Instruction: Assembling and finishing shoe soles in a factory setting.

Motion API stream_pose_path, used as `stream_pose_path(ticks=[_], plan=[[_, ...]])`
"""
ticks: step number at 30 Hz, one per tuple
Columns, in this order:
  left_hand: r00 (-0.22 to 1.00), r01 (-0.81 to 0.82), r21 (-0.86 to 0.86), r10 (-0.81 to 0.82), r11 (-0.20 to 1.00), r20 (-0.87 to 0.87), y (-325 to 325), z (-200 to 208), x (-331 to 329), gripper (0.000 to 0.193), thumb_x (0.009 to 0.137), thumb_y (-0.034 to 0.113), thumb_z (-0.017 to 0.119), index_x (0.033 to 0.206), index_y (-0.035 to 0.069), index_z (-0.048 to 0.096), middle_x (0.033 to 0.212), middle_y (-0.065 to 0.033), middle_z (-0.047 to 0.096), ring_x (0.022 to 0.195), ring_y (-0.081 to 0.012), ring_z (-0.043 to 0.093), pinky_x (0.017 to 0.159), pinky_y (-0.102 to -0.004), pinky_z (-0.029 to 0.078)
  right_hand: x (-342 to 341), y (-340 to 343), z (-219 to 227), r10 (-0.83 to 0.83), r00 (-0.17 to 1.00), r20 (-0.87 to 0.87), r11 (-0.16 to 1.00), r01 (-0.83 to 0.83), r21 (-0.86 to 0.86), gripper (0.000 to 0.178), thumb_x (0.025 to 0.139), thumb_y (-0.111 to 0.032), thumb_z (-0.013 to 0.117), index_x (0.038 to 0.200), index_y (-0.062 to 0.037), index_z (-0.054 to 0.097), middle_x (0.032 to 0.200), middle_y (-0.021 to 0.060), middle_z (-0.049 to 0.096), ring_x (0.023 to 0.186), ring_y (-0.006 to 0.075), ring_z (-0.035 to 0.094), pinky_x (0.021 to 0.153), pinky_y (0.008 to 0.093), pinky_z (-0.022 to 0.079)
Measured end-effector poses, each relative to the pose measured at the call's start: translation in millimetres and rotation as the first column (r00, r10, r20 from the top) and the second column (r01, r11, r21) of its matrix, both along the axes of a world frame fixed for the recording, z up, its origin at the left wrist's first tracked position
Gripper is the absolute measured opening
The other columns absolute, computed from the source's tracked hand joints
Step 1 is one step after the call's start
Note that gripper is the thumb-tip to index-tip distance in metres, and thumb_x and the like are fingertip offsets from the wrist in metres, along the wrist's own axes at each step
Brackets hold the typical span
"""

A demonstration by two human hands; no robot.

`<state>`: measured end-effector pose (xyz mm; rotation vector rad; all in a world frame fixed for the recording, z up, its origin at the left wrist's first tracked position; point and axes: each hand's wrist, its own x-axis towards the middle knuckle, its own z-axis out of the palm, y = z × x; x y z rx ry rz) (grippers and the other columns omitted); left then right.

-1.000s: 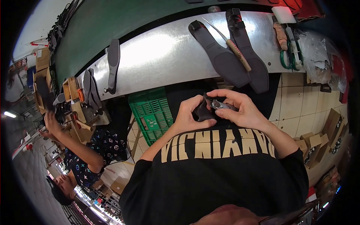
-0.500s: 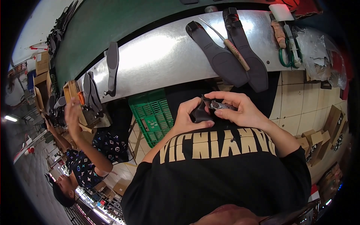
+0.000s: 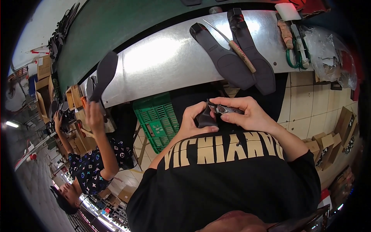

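In front of my chest, my left hand is closed on a dark, glossy shoe part with a curved edge. My right hand wraps round metal pliers, their head against the upper edge of that part. The handles are mostly hidden in the palm. Beyond my hands, two dark sandals lie sole up on the metal bench, overhanging its near edge. An awl with a wooden handle rests across them.
A green plastic crate stands below the metal bench. Green-handled scissors and clear plastic bags are at the right end. On the left, a co-worker's hand holds up a dark sandal. Cardboard boxes stand at right.
The co-worker has picked up the dark sandal from the bench's left end and raised it. My hands stay in nearly the same place, with the pliers' head turned slightly on the shoe part.
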<state>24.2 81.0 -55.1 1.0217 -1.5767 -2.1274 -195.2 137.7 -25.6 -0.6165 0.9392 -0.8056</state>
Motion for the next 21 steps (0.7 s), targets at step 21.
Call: stream_pose_path(ticks=[21], plan=[[0.996, 0.007, 0.151, 0.007, 0.989, -0.091, -4, -13, 4, 0.028, 0.07, 0.014, 0.076, 0.09, 0.005, 0.058, 0.086, -0.0005, 0.062, 0.08, -0.0082, 0.056, 0.073, -0.0224, 0.042, 15, 4, -25, -0.262, 0.787, -0.559, 0.832, -0.11, -0.544, 0.046, 0.085, -0.007, 0.066, 0.131, -0.0158, 0.064, 0.077, 0.0083, 0.063, 0.063, 0.0172, 0.06, 0.057, 0.028, 0.048]])
